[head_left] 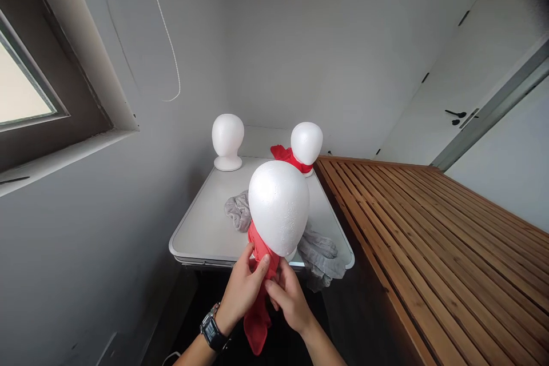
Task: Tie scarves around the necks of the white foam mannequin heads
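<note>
A white foam mannequin head [278, 206] stands at the table's near edge, with a red scarf [256, 326] around its neck. One end of the scarf hangs below the tabletop. My left hand [246, 283] grips the scarf at the neck, thumb on top. Just right of it, my right hand [287, 294] has its fingers closed on the same red cloth; the fingertips are partly hidden. Grey cloth lies on both sides of the head: a bunched piece [238, 210] at left and a longer piece [321, 254] at right, drooping over the edge.
On the white table [206, 229], a bare foam head [227, 140] stands at the back left. Another foam head [306, 142] with a red scarf [283, 154] is at the back right. A slatted wooden surface [429, 223] runs along the right; a wall borders the left.
</note>
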`<state>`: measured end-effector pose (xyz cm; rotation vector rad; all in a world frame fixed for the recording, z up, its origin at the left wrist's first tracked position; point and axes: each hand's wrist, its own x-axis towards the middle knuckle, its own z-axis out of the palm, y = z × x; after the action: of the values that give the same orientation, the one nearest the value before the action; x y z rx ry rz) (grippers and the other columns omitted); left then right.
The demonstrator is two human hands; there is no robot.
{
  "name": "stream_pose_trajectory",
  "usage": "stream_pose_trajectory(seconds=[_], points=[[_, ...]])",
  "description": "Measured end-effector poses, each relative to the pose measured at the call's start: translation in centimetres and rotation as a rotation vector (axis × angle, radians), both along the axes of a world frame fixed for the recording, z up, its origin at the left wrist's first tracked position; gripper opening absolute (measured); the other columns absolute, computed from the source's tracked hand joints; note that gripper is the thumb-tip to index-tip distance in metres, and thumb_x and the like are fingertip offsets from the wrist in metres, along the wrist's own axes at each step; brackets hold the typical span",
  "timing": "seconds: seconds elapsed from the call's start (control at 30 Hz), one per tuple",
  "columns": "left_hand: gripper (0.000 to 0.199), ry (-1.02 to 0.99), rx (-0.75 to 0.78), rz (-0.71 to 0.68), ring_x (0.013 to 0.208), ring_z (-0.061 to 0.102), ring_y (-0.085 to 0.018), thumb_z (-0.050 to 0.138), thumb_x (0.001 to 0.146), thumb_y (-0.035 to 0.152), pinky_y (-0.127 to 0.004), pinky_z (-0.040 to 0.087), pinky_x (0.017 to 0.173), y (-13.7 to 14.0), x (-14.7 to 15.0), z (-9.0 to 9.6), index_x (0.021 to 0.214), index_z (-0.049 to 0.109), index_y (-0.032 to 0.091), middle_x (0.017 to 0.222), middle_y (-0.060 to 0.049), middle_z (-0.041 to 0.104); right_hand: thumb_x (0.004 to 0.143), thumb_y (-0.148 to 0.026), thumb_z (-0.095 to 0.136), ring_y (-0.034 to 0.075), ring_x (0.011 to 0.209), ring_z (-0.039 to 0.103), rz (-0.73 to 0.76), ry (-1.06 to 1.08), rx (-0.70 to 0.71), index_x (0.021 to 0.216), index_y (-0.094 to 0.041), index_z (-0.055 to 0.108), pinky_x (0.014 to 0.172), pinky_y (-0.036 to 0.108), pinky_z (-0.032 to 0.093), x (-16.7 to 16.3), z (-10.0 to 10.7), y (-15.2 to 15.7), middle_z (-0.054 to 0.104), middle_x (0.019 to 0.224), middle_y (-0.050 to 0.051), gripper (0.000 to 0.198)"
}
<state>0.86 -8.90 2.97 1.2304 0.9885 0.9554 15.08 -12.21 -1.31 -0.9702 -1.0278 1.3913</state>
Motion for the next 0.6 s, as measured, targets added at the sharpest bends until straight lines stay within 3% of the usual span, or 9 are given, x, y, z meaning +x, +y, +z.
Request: stream_pose_trajectory(seconds=[0.07, 0.17, 0.27, 0.33, 0.47, 0.6], points=[[0.056, 0.056, 0.028, 0.033, 0.073, 0.064, -0.016, 0.067, 0.098, 0.066, -0.023, 0.050, 0.066, 0.3, 0.2, 0.0, 0.121, 0.069, 0.015, 0.092, -0.007, 0.075, 0.087, -0.073, 0.077, 0.006, 0.044, 0.028, -0.016, 0.152, -0.095, 0.096, -0.019, 0.065, 0.042, 0.019, 0.032, 0.5, -0.8, 0.3, 0.040, 0.054, -0.009, 0.056], [0.053, 0.035, 0.038, 0.019, 0.080, 0.065, -0.017, 0.069, 0.097, 0.064, -0.023, 0.053, 0.073, 0.6, 0.2, -0.2, 0.107, 0.073, 0.013, 0.095, -0.008, 0.075, 0.083, -0.084, 0.073, 0.006, 0.042, 0.029, -0.159, 0.165, -0.169, 0.066, -0.021, 0.045, 0.041, 0.020, 0.028, 0.6, -1.1, 1.1, 0.035, 0.048, -0.007, 0.070], [0.054, 0.032, 0.047, 0.006, 0.096, 0.069, -0.021, 0.068, 0.097, 0.065, -0.026, 0.055, 0.087, 0.6, 0.2, 0.0, 0.114, 0.074, 0.014, 0.105, -0.010, 0.078, 0.082, -0.083, 0.074, 0.007, 0.041, 0.030, -0.171, 0.038, -0.207, 0.067, -0.021, 0.050, 0.041, 0.022, 0.024, 0.1, -0.3, 1.8, 0.039, 0.048, -0.005, 0.068], [0.055, 0.136, 0.083, 0.020, 0.099, 0.069, -0.022, 0.069, 0.096, 0.066, -0.026, 0.054, 0.088, 0.5, 0.2, 0.2, 0.116, 0.075, 0.015, 0.107, -0.009, 0.078, 0.083, -0.078, 0.076, 0.008, 0.043, 0.029, -0.161, -0.018, -0.205, 0.070, -0.021, 0.055, 0.043, 0.023, 0.023, -0.3, 0.4, 2.0, 0.040, 0.048, -0.005, 0.062], [0.050, 0.289, 0.136, 0.031, 0.081, 0.063, -0.017, 0.066, 0.099, 0.064, -0.023, 0.047, 0.074, 0.3, 0.5, 0.2, 0.096, 0.073, 0.015, 0.089, -0.006, 0.075, 0.089, -0.069, 0.071, 0.013, 0.048, 0.037, -0.150, -0.062, -0.158, 0.069, -0.023, 0.059, 0.048, 0.025, 0.031, -0.4, 1.2, 2.3, 0.042, 0.048, -0.003, 0.052], [0.048, 0.138, 0.050, 0.099, 0.071, 0.058, -0.013, 0.063, 0.099, 0.060, -0.021, 0.045, 0.066, 0.3, 0.6, -0.7, 0.085, 0.068, 0.014, 0.079, -0.006, 0.071, 0.091, -0.069, 0.066, 0.012, 0.047, 0.034, -0.207, -0.109, -0.164, 0.060, -0.023, 0.048, 0.048, 0.026, 0.025, 0.1, 1.1, 2.6, 0.041, 0.049, -0.001, 0.059]])
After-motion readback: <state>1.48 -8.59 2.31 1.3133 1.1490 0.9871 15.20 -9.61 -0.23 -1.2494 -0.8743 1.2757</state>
